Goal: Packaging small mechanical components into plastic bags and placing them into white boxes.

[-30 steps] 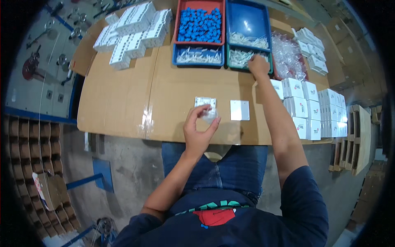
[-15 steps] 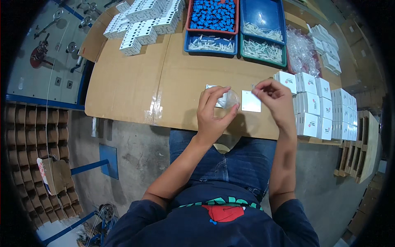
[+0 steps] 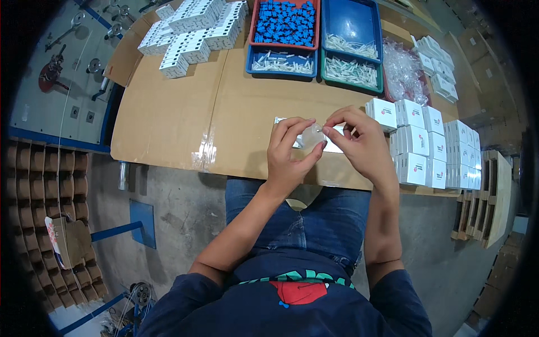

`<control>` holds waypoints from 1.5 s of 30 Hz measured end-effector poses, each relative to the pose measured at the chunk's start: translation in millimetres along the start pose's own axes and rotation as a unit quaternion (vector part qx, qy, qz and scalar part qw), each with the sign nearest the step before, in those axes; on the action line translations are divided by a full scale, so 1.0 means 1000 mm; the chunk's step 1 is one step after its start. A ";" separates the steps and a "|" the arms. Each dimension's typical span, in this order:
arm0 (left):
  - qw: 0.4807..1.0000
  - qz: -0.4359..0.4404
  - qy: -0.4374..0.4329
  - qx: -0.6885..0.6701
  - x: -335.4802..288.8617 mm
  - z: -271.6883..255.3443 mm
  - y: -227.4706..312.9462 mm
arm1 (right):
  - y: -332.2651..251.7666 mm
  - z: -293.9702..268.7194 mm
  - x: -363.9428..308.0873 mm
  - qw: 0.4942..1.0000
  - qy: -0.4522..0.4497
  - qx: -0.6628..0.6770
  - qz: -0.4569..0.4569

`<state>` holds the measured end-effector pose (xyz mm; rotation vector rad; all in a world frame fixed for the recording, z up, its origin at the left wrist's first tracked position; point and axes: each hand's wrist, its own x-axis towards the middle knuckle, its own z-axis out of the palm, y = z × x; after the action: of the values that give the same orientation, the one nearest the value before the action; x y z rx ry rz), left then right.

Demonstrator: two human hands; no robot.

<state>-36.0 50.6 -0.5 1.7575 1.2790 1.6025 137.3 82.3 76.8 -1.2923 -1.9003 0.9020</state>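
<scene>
My left hand [image 3: 285,150] is curled around a clear, round, thin piece [image 3: 310,139], gripping its rim between thumb and fingers above the cardboard-covered table. The piece is see-through, and its exact kind cannot be made out. At its upper right edge, my right hand [image 3: 364,143] pinches something tiny, mostly hidden by the fingertips. Beneath the hands, a flat white square [image 3: 332,147] lies on the table, largely covered by my right hand. Another pale flat item [image 3: 278,120] shows a corner behind my left fingers.
At the back stand a red tray [image 3: 318,39] of blue clips, blue trays [image 3: 247,66] and a green tray [image 3: 380,84] of small white parts. Clear plastic bags [image 3: 405,67] lie beside them. White boxes are stacked at right [image 3: 412,143] and far left [image 3: 196,50].
My right hand has moved left from beside the white square to the rim of the clear round piece. The left hand keeps its hold. The view has shifted slightly.
</scene>
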 end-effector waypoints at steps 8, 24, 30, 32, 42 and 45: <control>0.999 -0.029 0.015 -0.031 -0.009 0.005 -0.005 | -0.004 0.019 0.001 1.000 -0.002 0.018 0.016; 0.804 -0.353 0.003 -0.479 -0.018 0.002 -0.005 | 0.000 0.011 -0.004 0.993 -0.020 0.117 0.012; 0.748 -0.378 -0.001 -0.546 -0.014 0.000 0.001 | 0.002 0.008 -0.008 0.997 -0.007 0.077 0.019; 0.760 -0.382 -0.005 -0.526 -0.014 0.001 0.002 | 0.002 0.011 -0.008 0.997 -0.021 0.075 0.025; 0.995 -0.083 0.000 -0.061 -0.007 -0.002 0.007 | 0.012 0.010 -0.011 0.999 0.007 0.050 -0.017; 0.998 -0.046 -0.042 0.004 -0.006 -0.004 0.001 | 0.011 0.015 -0.012 0.998 -0.008 0.058 -0.022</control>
<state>-38.8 44.8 -2.1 1.7251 1.3087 1.4604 134.4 71.1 57.6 -1.1735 -1.8516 0.9871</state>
